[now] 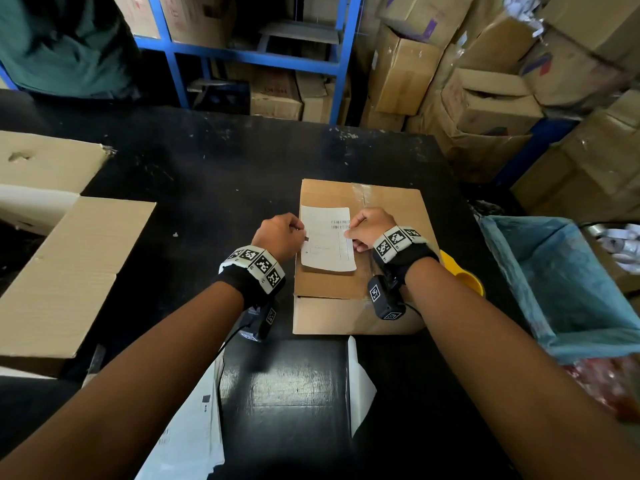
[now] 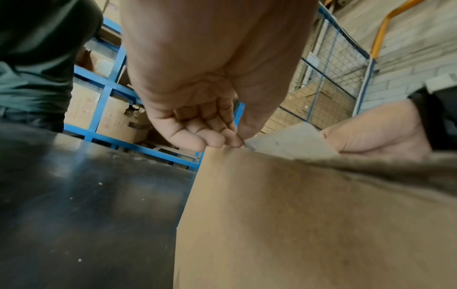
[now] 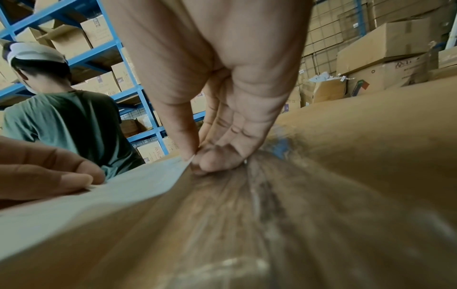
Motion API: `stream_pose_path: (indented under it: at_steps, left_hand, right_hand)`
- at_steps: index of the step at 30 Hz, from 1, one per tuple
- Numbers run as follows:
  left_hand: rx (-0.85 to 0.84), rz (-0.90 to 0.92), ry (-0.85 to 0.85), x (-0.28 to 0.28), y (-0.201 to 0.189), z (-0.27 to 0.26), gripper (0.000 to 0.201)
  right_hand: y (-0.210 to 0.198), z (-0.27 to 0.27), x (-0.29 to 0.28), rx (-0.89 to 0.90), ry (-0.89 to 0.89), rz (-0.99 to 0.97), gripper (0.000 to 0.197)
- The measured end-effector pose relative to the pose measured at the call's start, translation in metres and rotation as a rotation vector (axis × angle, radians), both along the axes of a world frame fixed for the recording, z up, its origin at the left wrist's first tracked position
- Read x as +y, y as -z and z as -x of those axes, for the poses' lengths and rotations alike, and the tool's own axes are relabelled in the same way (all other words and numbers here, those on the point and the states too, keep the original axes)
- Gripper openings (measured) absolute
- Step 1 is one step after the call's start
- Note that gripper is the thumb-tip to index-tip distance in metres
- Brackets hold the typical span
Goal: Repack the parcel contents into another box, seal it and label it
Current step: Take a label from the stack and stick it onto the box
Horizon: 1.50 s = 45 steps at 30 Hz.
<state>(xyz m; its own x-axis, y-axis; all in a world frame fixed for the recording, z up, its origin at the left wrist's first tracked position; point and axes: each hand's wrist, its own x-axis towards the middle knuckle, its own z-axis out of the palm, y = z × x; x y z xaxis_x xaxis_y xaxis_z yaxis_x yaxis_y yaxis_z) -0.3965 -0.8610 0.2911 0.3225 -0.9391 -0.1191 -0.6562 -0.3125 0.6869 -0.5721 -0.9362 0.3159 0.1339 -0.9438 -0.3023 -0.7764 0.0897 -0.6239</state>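
left hand [image 1: 278, 234] pinches left edge of white rectangular paper label [image 1: 327, 239] | right hand [image 1: 372, 228] pinches right edge | label between fingertips, over closed brown cardboard box [image 1: 388, 202]

label [image 1: 327, 239]: a barcode and faint printed lines, too small to read;
wrist bands [image 1: 254, 266]: black-and-white square code markers, no letters;
stacked cartons [image 3: 385, 64]: printed marks, too blurred to read

The box [image 1: 360, 296] is brown corrugated cardboard, matt, with a strip of glossy clear tape [image 1: 362, 194] along its top seam. The label [image 1: 327, 242] is white matt paper with printed black marks. The table [image 1: 214, 174] surface is black, glossy, scuffed and speckled. The bin liner [image 1: 568, 282] is thin blue plastic.
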Motion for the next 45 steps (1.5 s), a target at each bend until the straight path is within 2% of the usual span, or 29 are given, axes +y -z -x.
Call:
stream_pose_path:
  at_steps: [6,10,15,18,22,26,30,33,37,42,45]
  left_hand:
    - [-0.168,0.059,0.049,0.004,0.000,0.005,0.017]
    - [-0.203,0.089,0.080,0.005,0.004,0.004,0.014]
    - [-0.224,0.089,0.154,0.005,0.011,-0.004,0.020]
    - [-0.295,0.096,0.194,0.003,0.011,-0.007,0.026]
    - [-0.445,0.065,0.319,-0.001,0.006,-0.009,0.039]
    - [-0.673,0.061,0.446,-0.004,0.007,-0.012,0.045]
    - [-0.684,-0.046,0.550,-0.008,0.009,-0.012,0.054]
    - [-0.709,-0.120,0.567,-0.017,0.007,-0.011,0.058]
    - [-0.748,-0.118,0.588,-0.027,0.008,-0.003,0.061]
    - [-0.648,-0.129,0.565,-0.028,0.017,0.002,0.063]
    - [-0.652,-0.116,0.566,-0.026,0.019,0.003,0.063]
  right_hand:
    - [0.000,-0.001,0.001,0.011,-0.015,0.024,0.017]
    - [-0.001,-0.001,0.002,0.010,-0.013,0.031,0.017]
    - [-0.001,-0.001,0.003,0.028,-0.026,0.037,0.017]
    - [-0.001,-0.001,0.003,0.034,-0.026,0.038,0.017]
    - [-0.001,-0.001,0.002,0.030,-0.025,0.027,0.016]
    - [-0.001,0.000,0.001,0.026,-0.029,0.012,0.013]
    - [-0.001,-0.002,0.000,0.049,-0.049,0.040,0.016]
    - [-0.002,-0.004,0.000,0.120,-0.162,0.114,0.016]
    - [-0.012,0.000,-0.004,0.345,-0.364,0.208,0.010]
    - [-0.010,0.009,-0.016,0.546,-0.563,0.156,0.052]
    - [0.001,0.009,-0.017,0.680,-0.676,0.111,0.053]
